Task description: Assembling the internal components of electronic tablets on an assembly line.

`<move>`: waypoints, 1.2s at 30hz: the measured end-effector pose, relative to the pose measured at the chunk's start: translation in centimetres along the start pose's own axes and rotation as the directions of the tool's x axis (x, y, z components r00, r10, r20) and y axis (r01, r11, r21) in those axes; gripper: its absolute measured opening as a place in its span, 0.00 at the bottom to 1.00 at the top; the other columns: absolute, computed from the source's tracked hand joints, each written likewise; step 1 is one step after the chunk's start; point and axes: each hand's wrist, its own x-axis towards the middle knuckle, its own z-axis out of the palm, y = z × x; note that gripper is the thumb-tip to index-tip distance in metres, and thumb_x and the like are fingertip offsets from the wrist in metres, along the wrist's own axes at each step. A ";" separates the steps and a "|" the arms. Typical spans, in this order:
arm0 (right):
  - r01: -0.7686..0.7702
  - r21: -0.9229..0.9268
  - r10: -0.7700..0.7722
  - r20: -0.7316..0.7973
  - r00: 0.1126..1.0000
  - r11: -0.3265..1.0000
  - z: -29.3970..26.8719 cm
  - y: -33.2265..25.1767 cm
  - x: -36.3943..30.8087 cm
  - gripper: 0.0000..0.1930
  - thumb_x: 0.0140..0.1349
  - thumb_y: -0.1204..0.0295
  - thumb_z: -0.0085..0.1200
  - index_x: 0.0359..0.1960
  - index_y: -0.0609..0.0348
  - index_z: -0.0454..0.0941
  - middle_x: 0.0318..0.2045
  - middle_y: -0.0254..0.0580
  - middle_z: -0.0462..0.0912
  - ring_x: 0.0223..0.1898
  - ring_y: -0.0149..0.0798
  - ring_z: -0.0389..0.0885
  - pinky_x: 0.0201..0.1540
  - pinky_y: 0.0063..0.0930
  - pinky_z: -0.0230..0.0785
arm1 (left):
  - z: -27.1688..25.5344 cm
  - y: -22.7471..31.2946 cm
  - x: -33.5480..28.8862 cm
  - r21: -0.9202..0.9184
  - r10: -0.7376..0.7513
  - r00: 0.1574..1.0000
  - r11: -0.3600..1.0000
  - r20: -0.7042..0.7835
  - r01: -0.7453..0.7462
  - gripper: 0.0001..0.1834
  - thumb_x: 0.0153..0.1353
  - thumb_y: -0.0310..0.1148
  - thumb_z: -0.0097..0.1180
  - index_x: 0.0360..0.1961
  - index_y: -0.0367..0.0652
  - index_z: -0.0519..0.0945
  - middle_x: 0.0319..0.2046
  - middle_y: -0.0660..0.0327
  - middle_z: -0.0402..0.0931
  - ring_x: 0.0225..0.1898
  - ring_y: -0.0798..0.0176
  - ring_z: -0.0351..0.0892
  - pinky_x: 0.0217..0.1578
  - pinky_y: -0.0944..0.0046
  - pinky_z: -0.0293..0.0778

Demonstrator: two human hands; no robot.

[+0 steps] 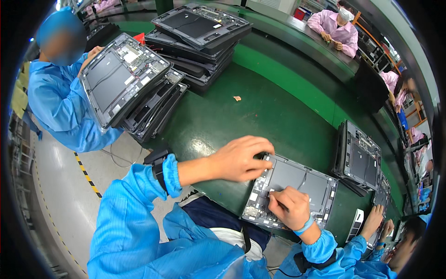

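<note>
An opened laptop base (287,176) lies on the green table in front of me, showing its dark battery, a cable and a circuit board along its near left side. My left hand (241,159) is at the base's far left corner, its bent fingers and thumb closed about the edge. Over the circuit board, my right hand (292,207) has its fingers pressed together, thumb against forefinger. Whatever lies between those fingertips is hidden or too small to make out. A blue band circles the right wrist.
Stacks of similar laptop bases stand at the far left (200,28), nearer left (125,79) and right (357,158). A small tan scrap (237,98) lies on the green table (274,111). Co-workers' hands (374,221) work close on my right; another person (60,93) stands left.
</note>
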 end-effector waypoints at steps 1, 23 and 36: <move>-0.082 0.075 0.085 -0.037 0.996 0.994 0.1 0.3 -0.3 0.06 0.51 0.78 0.67 0.28 0.58 0.81 0.18 0.35 0.75 0.19 0.36 0.76 0.18 0.30 0.67 | -0.1 0.7 -0.4 0.003 0.006 1.000 1.000 0.002 -0.006 0.15 0.52 0.30 0.62 0.43 0.49 0.83 0.49 0.56 0.76 0.52 0.48 0.77 0.52 0.50 0.75; -0.411 0.411 0.412 0.092 0.907 0.813 0.3 0.0 -0.1 0.03 0.59 0.77 0.63 0.32 0.64 0.84 0.23 0.44 0.84 0.21 0.37 0.82 0.26 0.26 0.72 | -2.6 3.7 -0.3 0.024 -0.039 0.915 0.999 0.401 0.032 0.21 0.63 0.41 0.56 0.57 0.57 0.80 0.63 0.55 0.68 0.63 0.51 0.67 0.54 0.51 0.67; -0.236 0.300 0.241 0.019 0.970 0.924 0.5 0.4 -0.5 0.05 0.53 0.80 0.65 0.31 0.61 0.82 0.20 0.42 0.79 0.19 0.43 0.78 0.22 0.32 0.69 | -2.1 3.4 -0.7 -0.008 -0.063 0.916 0.997 0.395 0.072 0.23 0.61 0.40 0.56 0.59 0.62 0.79 0.61 0.57 0.69 0.63 0.52 0.66 0.53 0.50 0.68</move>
